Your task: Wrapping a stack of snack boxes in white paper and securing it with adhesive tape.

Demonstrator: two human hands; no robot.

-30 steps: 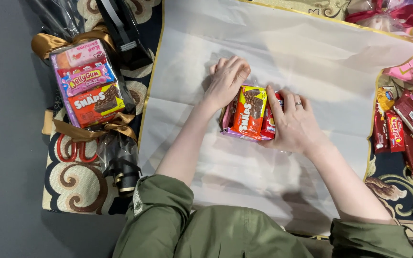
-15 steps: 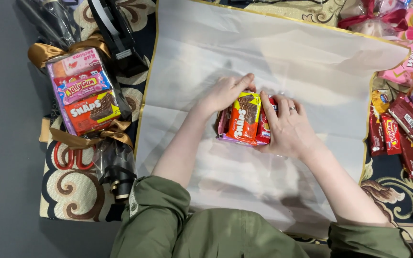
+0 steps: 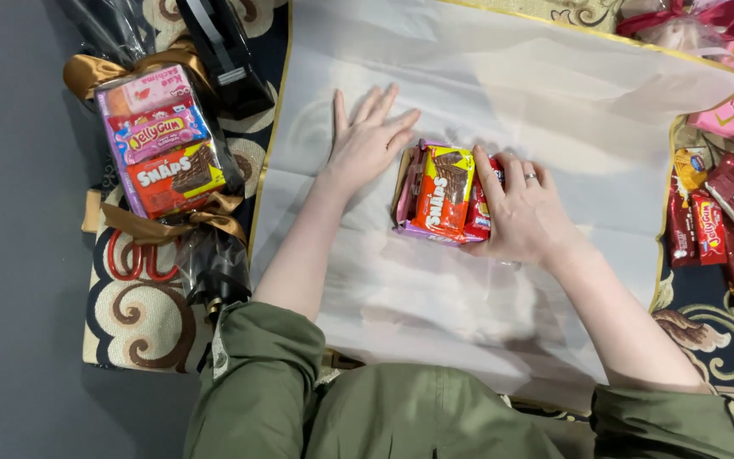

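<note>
On white sheet (image 3: 554, 102), snack stack (image 3: 443, 194) against right hand (image 3: 527, 212)

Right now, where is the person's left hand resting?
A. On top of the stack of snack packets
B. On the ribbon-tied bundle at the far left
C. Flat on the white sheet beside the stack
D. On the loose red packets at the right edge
C. The left hand lies flat with fingers spread on the white sheet, just left of the stack of snack packets, while the right hand holds the stack's other side.
</note>
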